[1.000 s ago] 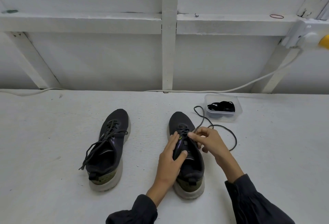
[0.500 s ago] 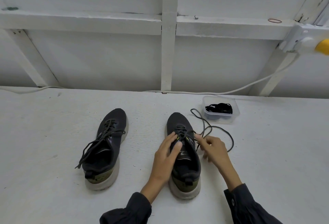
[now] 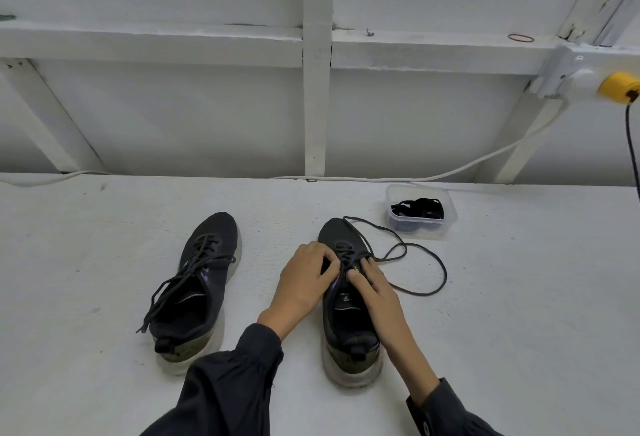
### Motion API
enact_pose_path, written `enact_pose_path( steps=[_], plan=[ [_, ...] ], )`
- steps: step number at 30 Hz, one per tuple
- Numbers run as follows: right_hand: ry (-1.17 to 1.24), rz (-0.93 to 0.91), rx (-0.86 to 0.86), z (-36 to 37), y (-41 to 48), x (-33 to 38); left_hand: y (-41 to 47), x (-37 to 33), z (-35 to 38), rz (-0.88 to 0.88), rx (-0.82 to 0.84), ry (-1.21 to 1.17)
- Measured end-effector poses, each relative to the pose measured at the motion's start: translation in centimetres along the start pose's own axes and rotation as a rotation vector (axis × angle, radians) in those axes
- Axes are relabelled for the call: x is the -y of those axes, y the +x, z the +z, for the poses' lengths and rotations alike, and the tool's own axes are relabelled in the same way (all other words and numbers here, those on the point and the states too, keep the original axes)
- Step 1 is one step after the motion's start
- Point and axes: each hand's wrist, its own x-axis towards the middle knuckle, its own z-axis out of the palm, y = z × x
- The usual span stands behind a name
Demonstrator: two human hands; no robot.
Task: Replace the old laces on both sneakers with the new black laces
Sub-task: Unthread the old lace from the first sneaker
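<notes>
Left hand [image 3: 304,279] pinches old lace [image 3: 348,252] at right sneaker [image 3: 346,324] eyelets, unthreading; right hand [image 3: 375,285] braces, grasp unclear; slack toward 2 o'clock.

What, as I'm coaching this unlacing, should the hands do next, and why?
Probably pull the old lace out of the next crossing: the right hand pinches it at the remaining toe-end crossings, the left hand steadies the right sneaker, and its upper eyelets look already empty.

White panelled wall [image 3: 173,116] with timber battens [image 3: 315,106]; white cable [image 3: 485,161]; rough white surface [image 3: 86,262].
</notes>
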Motion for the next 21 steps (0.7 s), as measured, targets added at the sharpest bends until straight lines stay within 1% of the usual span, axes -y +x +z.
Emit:
enact_pose_path(
  steps=[2,5,7,9,11,13,16,21],
  plan=[
    [0.016,0.035,0.001,0.1,-0.1,0.3,0.3,-0.2,0.0,0.017,-0.02,0.055],
    [-0.006,0.027,0.007,-0.1,-0.1,0.0,1.2,-0.6,0.2,0.018,-0.036,0.116],
    [0.014,0.047,0.0,-0.1,-0.2,0.0,1.3,-0.5,0.2,0.026,-0.03,0.124],
    [0.02,0.057,-0.011,0.0,-0.2,0.0,1.1,-0.1,0.1,0.009,-0.032,0.027],
    [0.018,0.055,-0.023,0.0,-0.1,-0.1,0.6,0.4,-0.1,-0.042,-0.045,-0.131],
    [0.022,0.051,-0.024,0.0,-0.1,-0.1,-0.1,0.9,-0.1,-0.1,-0.044,-0.236],
    [0.033,0.057,-0.018,0.1,-0.2,0.0,-1.1,1.6,0.5,-0.086,-0.043,-0.282],
    [0.024,0.064,-0.031,0.1,-0.2,0.1,-0.7,1.8,0.7,-0.035,-0.053,-0.265]
  ],
)
